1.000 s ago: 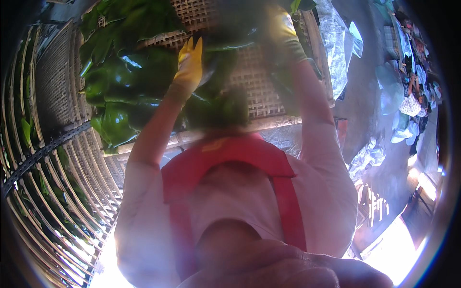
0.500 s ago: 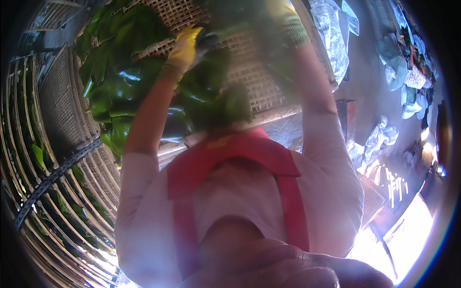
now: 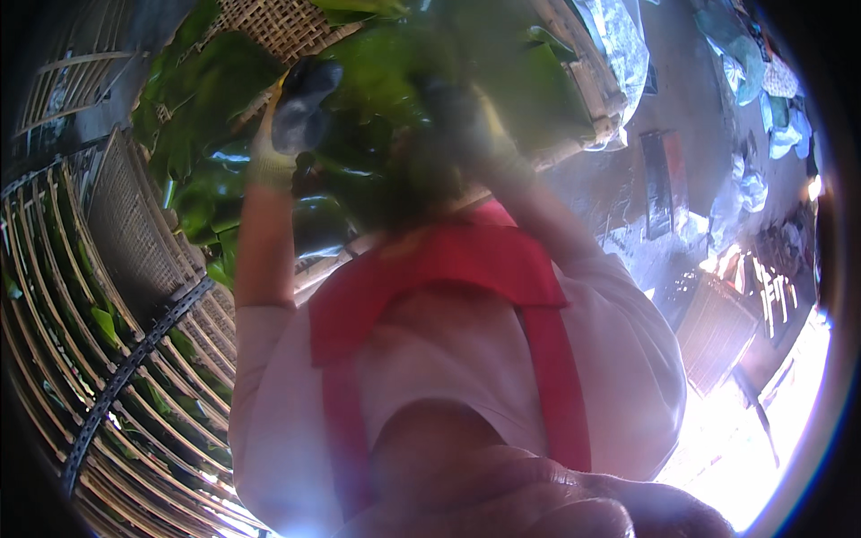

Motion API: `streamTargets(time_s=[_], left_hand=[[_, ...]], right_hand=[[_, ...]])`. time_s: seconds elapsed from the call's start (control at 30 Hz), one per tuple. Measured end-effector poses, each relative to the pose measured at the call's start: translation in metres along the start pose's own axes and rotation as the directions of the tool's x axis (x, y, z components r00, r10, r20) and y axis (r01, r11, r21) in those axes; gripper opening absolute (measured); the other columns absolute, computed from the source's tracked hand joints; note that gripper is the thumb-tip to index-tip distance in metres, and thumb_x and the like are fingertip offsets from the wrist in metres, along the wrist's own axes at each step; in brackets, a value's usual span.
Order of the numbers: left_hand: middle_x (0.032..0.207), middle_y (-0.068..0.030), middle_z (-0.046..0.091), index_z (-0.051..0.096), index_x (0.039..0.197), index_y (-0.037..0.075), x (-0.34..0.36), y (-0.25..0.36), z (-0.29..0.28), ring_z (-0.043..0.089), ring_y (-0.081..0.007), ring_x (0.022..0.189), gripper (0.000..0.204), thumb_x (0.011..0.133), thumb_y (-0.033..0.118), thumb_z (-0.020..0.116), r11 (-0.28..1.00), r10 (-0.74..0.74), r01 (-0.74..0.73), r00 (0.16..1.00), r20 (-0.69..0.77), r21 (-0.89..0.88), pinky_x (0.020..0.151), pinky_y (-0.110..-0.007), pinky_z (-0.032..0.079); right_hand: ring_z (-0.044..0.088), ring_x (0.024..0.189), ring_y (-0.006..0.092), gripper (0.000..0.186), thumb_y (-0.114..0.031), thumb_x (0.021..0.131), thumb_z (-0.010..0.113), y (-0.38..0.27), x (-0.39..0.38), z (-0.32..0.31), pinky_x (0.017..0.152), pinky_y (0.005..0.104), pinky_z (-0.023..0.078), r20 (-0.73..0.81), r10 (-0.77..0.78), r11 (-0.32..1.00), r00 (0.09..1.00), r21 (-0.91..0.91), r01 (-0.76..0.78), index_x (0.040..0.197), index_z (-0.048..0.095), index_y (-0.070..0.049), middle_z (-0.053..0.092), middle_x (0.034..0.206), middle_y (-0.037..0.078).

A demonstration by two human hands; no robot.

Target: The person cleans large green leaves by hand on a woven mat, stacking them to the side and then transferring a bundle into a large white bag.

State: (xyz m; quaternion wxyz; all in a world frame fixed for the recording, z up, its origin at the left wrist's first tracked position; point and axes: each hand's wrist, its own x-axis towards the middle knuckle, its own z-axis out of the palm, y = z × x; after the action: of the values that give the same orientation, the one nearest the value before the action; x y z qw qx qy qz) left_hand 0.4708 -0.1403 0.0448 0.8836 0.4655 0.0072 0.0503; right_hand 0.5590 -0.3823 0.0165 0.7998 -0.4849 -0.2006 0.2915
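Note:
Large glossy green leaves (image 3: pixel 377 85) lie spread over a woven bamboo tray (image 3: pixel 269 27). My left hand (image 3: pixel 303 106), in a yellow glove with a dark grey palm, is at the leaves left of the middle. Its dark palm side shows, but how its fingers lie is unclear. My right hand (image 3: pixel 480 121), in a similar glove, is over the leaves right of the middle. Motion blur smears its fingers, so any grip on a leaf cannot be made out.
Slatted bamboo racks (image 3: pixel 117 359) holding more leaves stand at the left, crossed by a dark metal strip (image 3: pixel 134 359). Clear plastic sheeting (image 3: pixel 619 45) hangs by the tray's right edge. Plastic bags (image 3: pixel 749 67) lie farther right, with a brown board (image 3: pixel 717 327) below them.
My right hand has come down and left, nearer my body. My left hand has shifted left and down. Green leaves now cover the middle of the tray, where bare weave showed before.

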Motion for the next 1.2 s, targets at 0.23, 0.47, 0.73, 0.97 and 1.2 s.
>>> streamTargets(time_s=[0.23,0.47,0.73,0.97,1.2], left_hand=[[0.115,-0.0058,0.058,0.049,0.119,0.008,0.071,-0.048,-0.002,0.054,-0.0174,0.111,0.037,0.092,0.033,0.052,0.803,-0.478,0.5,0.865,-0.152,0.325,0.082,-0.033,0.049],[0.127,-0.0078,0.05,0.051,0.121,0.004,0.07,-0.12,-0.037,0.056,-0.0215,0.101,0.033,0.093,0.022,0.052,0.908,-0.408,0.385,0.901,-0.148,-0.162,0.091,-0.031,0.048],[0.113,-0.0087,0.057,0.056,0.115,0.005,0.069,-0.078,-0.045,0.056,-0.0205,0.102,0.039,0.078,0.0,0.065,-0.108,0.335,-0.123,0.93,0.153,0.987,0.09,-0.029,0.047],[0.098,-0.0029,0.063,0.059,0.108,0.012,0.081,-0.094,-0.133,0.061,-0.0157,0.087,0.023,0.092,0.027,0.052,0.952,0.183,-0.007,0.813,-0.552,0.306,0.067,-0.031,0.054],[0.117,-0.0071,0.056,0.049,0.127,0.009,0.038,-0.014,-0.015,0.058,-0.0202,0.102,0.039,0.09,0.02,0.056,0.999,0.03,-0.044,0.739,-0.673,-0.003,0.084,-0.031,0.051]], right_hand=[[0.059,0.1,0.0232,0.036,-0.013,0.083,0.055,0.004,-0.064,-0.035,0.084,0.034,0.05,0.081,-0.08,0.718,0.993,-0.687,0.114,0.118,0.056,-0.002,0.06,0.109,0.012],[0.058,0.098,0.0297,0.034,-0.014,0.076,0.059,-0.049,-0.097,-0.043,0.086,0.0382,0.049,0.488,0.086,0.326,0.869,-0.838,0.438,0.108,0.058,-0.002,0.062,0.101,0.011],[0.062,0.09,0.026,0.031,-0.008,0.083,0.06,-0.057,-0.032,-0.044,0.079,0.035,0.051,0.09,0.053,0.881,0.995,-0.474,-0.004,0.113,0.056,-0.004,0.063,0.098,0.014],[0.061,0.094,0.0374,0.05,-0.017,0.084,0.054,0.049,0.193,0.013,0.078,0.041,0.051,0.033,-0.088,-0.019,0.996,-0.999,0.031,0.129,0.043,0.002,0.061,0.105,0.024],[0.063,0.089,0.0244,0.041,-0.021,0.086,0.055,0.005,0.171,0.038,0.078,0.0347,0.05,0.235,-0.138,0.557,0.962,-0.785,0.272,0.121,0.05,0.0,0.064,0.102,0.016]])
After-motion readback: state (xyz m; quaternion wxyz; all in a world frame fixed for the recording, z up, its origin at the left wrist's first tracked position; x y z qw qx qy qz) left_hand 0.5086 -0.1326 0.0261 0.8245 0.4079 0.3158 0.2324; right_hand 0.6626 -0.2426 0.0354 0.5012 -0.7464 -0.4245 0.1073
